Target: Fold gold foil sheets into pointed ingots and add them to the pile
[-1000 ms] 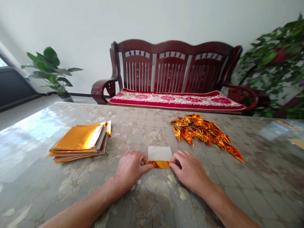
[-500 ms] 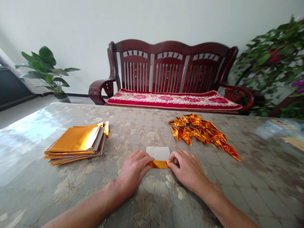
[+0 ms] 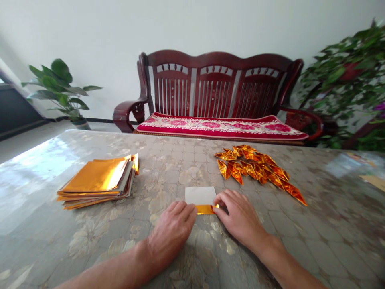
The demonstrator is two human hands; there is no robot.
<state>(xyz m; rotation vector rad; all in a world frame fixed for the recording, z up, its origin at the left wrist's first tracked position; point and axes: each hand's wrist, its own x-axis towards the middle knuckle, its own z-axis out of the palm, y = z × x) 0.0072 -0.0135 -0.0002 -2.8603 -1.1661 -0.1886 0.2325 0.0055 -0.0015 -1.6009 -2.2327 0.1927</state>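
Two bare hands work at a folded sheet on a worktop in this single head-worn view, the left hand [image 3: 171,233] and the right hand [image 3: 239,214] meeting near the person's edge of the table. Between them, a rectangular white-backed gold foil sheet [image 3: 200,196] lies flat on the glossy grey-beige floral worktop [image 3: 168,172], its near edge turned over into a narrow shiny gold band [image 3: 206,209]. The left hand's fingers [image 3: 183,212] lie side by side, pressed together, with their tips against the left end of the band; any grip there is hidden. The right hand's fingers [image 3: 224,202] are bunched over the band's right end and appear to pinch it.

To the left, well apart from the hands, sits a squared stack of orange-gold foil sheets [image 3: 96,176]. Beyond the sheet and to the right lies a loose heap of pointed, folded gold foil pieces [image 3: 249,168], not touching it. A blurred flat tan card [image 3: 373,182] shows at the worktop's right edge. Behind the table stand a dark red wooden bench [image 3: 216,84] with a red-and-white floral cushion [image 3: 219,126], a broad-leaved potted plant [image 3: 57,84] at left and a bushy green plant [image 3: 339,76] at right.
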